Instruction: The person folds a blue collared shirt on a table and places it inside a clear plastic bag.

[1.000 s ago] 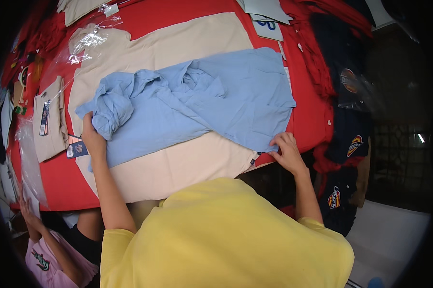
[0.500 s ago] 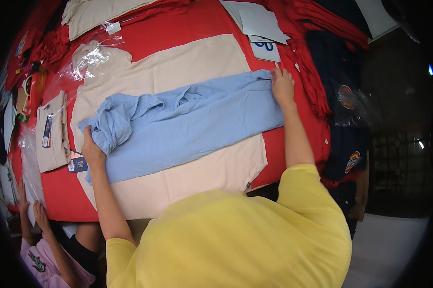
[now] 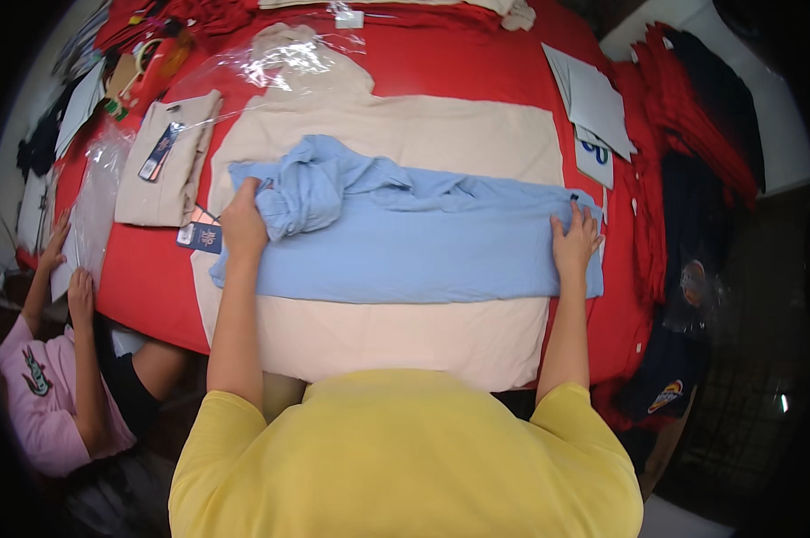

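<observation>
A light blue shirt [image 3: 414, 251] lies folded into a long strip, its bunched collar end [image 3: 306, 193] at the left. My left hand [image 3: 245, 224] is closed on that end, the thumb on the cloth. On the right end rests my right hand [image 3: 575, 244], fingers spread over the fabric beside a small dark label. Beneath the blue shirt a cream shirt [image 3: 405, 341] is spread out. A dark blue hang tag [image 3: 199, 237] sticks out next to my left hand.
A folded beige garment [image 3: 154, 202] and clear plastic [image 3: 284, 63] lie to the left. Pale card sheets [image 3: 589, 94] sit at the right on the red cloth [image 3: 149, 278]. Dark garments [image 3: 683, 206] hang beyond the right edge. At far left a person in pink [image 3: 60, 386] handles a plastic bag.
My view has turned, so the table appears shifted right and the strip lies more level. My right hand has gone from gripping the strip's far right corner to lying spread on its end.
</observation>
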`<state>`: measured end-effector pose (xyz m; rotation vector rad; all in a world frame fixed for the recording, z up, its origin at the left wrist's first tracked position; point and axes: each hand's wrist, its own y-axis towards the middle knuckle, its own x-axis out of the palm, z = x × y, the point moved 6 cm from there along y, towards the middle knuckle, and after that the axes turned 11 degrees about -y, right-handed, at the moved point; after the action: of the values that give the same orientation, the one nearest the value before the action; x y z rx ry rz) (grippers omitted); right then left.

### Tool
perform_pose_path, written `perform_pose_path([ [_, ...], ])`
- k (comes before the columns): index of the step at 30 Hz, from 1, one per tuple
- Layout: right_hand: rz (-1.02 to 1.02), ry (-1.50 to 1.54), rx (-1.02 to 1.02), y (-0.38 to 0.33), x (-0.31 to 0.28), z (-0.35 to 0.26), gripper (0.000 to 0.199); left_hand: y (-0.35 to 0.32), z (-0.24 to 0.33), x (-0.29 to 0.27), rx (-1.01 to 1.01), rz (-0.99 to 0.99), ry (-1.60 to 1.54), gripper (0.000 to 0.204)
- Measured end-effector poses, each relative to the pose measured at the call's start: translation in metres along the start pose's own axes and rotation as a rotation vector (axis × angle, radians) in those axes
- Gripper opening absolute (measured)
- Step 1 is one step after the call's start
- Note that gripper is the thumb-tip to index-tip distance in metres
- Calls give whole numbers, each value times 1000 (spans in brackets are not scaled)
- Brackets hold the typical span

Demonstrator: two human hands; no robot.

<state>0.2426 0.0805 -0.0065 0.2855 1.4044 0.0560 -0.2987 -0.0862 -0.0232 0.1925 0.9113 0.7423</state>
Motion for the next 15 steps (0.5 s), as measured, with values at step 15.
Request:
perform_pose_path([
  [15, -175, 1124, -1275, -98, -237, -293, 28, 4, 12, -7, -97, -53, -159, 15],
])
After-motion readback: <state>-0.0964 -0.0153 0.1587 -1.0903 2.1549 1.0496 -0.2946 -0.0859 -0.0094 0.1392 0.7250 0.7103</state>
